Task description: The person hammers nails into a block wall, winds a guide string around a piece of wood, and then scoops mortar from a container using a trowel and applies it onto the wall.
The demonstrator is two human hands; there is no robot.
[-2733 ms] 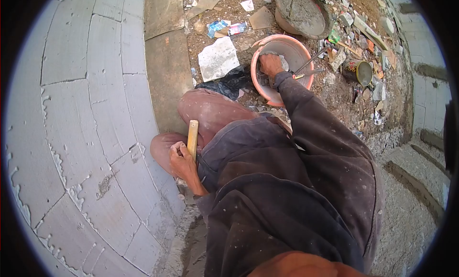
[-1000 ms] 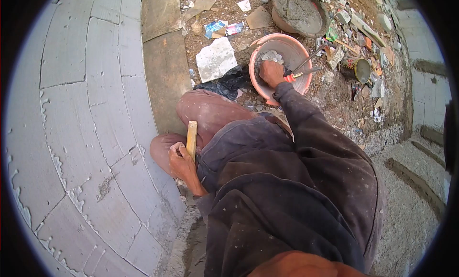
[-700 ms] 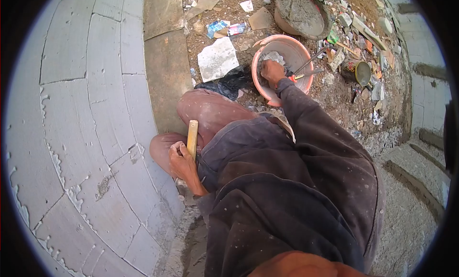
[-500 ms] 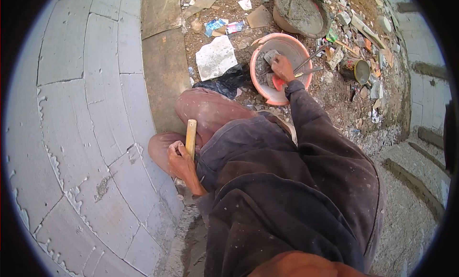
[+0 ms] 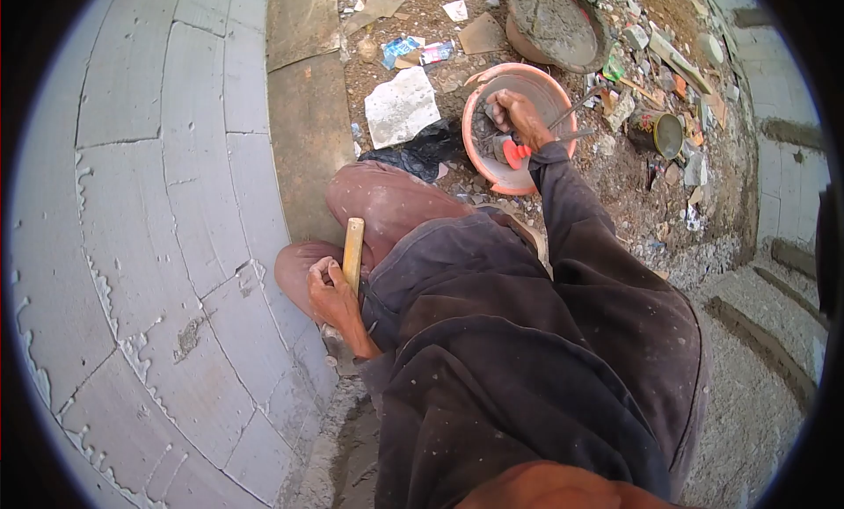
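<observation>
My right hand (image 5: 522, 120) is over the orange-rimmed basin (image 5: 561, 91), its fingers curled together. What they hold, if anything, I cannot make out. Just below that wrist is a red piece (image 5: 517, 154), perhaps a tool's handle, beside a grey part in the basin. Grey wet material (image 5: 482, 131) lies along the basin's left side. Rod-like tools (image 5: 576, 134) lean over its right rim. Near my knee, my left hand (image 5: 334, 300) has bent, closed fingers. Against it stands a yellow bar (image 5: 353, 245), lower end hidden; I cannot tell whether the hand grips it.
Left of me rises a grey block wall (image 5: 193, 175), with a brown board (image 5: 308, 113) along its foot. A second tub (image 5: 527, 45) of grey mortar stands beyond the basin. Around lie a white slab (image 5: 400, 107), black plastic (image 5: 426, 149), a rusty can (image 5: 655, 131) and rubble.
My right hand has turned and shifted slightly up within the basin; the grey piece seen at its fingertips no longer shows there. More of the red piece is visible. My left hand stays put.
</observation>
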